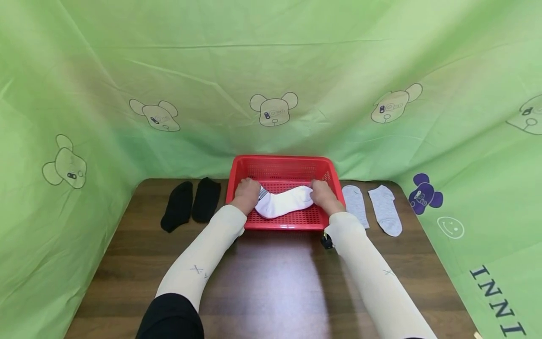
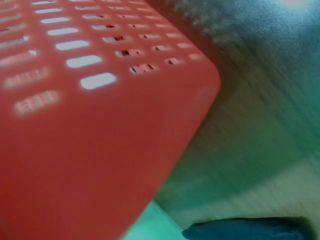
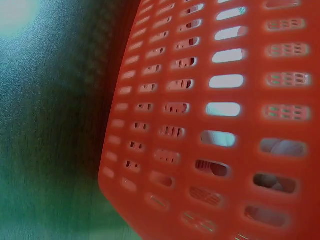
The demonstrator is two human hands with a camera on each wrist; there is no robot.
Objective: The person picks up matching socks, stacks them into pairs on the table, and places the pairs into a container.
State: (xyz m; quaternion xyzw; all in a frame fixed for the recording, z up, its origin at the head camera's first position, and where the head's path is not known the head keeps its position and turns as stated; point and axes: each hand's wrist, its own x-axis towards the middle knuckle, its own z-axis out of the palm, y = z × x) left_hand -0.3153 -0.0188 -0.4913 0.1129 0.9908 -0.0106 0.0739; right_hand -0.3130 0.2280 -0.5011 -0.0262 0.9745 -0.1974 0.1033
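Observation:
A white sock [image 1: 285,201] with dark stripes near its cuff is stretched sideways over the floor of a red plastic basket [image 1: 281,227]. My left hand [image 1: 246,195] grips the striped end, fingers curled. At the other end my right hand [image 1: 325,197] holds the sock. Both hands reach over the basket's front rim. In the left wrist view the slotted basket wall [image 2: 100,150] hides that hand. The right wrist view also looks at the outer basket wall [image 3: 253,120]; parts of the right hand and white cloth show through its slots.
Two black socks [image 1: 178,207] lie on the wooden table [image 1: 279,292] left of the basket; part of one dark sock [image 2: 250,230] shows in the left wrist view. Two light grey socks [image 1: 385,209] lie to the right. A green curtain [image 1: 271,61] hangs close behind the basket.

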